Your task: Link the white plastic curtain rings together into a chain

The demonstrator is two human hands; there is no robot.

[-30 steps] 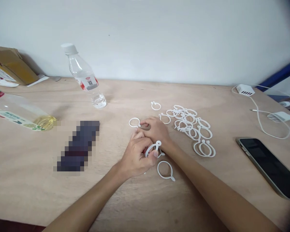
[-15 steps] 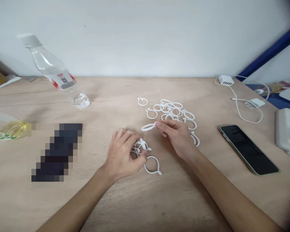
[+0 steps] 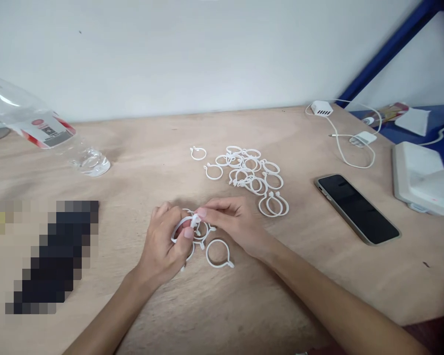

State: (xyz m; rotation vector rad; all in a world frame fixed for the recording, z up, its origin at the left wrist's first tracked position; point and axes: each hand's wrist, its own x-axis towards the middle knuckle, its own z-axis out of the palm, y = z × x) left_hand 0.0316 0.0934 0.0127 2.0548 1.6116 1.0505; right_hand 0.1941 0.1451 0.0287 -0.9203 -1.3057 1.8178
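My left hand [image 3: 166, 241] pinches a white curtain ring [image 3: 179, 227] between thumb and fingers, tilted up off the table. From the other side, my right hand [image 3: 240, 222] closes its thumb and forefinger on the small white end piece of that ring, and the fingertips partly hide it. Beneath the hands lie several more white rings, some half covered by my left hand. One loose ring [image 3: 207, 250] rests flat just to the right of them. Farther back, a loose pile of similar rings [image 3: 258, 186] spreads over the wooden table [image 3: 151, 167].
On the right lie a phone [image 3: 357, 209], a white charger [image 3: 321, 108] with its cable, and a white device [image 3: 416, 162]. A clear plastic bottle [image 3: 46, 130] is at the left, near a dark pixelated patch [image 3: 55, 256]. A white wall [image 3: 192, 59] runs behind the table.
My right hand has brought its ring from beside the pile to my left hand, and both hands now meet at the ring. The view has swung to the right.
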